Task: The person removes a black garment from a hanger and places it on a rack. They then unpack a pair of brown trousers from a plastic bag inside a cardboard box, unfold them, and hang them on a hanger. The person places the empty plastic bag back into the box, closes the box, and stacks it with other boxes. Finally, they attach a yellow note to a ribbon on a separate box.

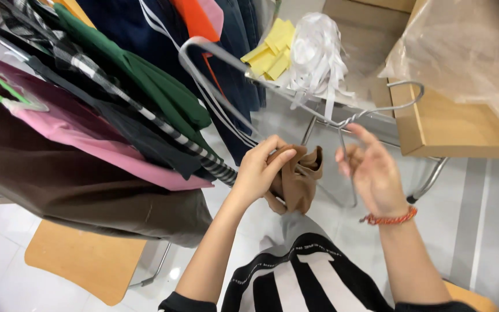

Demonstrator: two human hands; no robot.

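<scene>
The left hand [258, 170] closes its grip on a bunched tan garment [298, 179], fingers wrapped over the top of the cloth, which hangs down in a loose fold between the two hands, above the person's lap. The right hand [373, 173] is open, fingers spread and slightly curled. It sits just beside a thin wire hanger [376, 107], whose twisted neck runs down past its fingertips. Whether the fingers actually pinch the wire cannot be told; the hand appears to touch it at most.

As far as can be judged, the tan garment is not yet on the hanger: the cloth is still crumpled in one fist, and the wire frame shows bare, with no shoulder of fabric over it. So getting cloth and hanger together looks barely begun.

To the left, a rack of hung clothes [116, 133] is already full: a green piece, a pink one, a dark brown one and a black-and-white striped one hang side by side. Behind the hands, a metal-framed surface carries a stack of yellow slips [272, 49] and a bundle of white ribbon [316, 52]. At the right, a wooden tabletop [463, 130] bears a crinkled clear plastic bag [469, 52] near its far edge. A wooden chair seat [85, 260] stands on the pale floor at lower left.
</scene>
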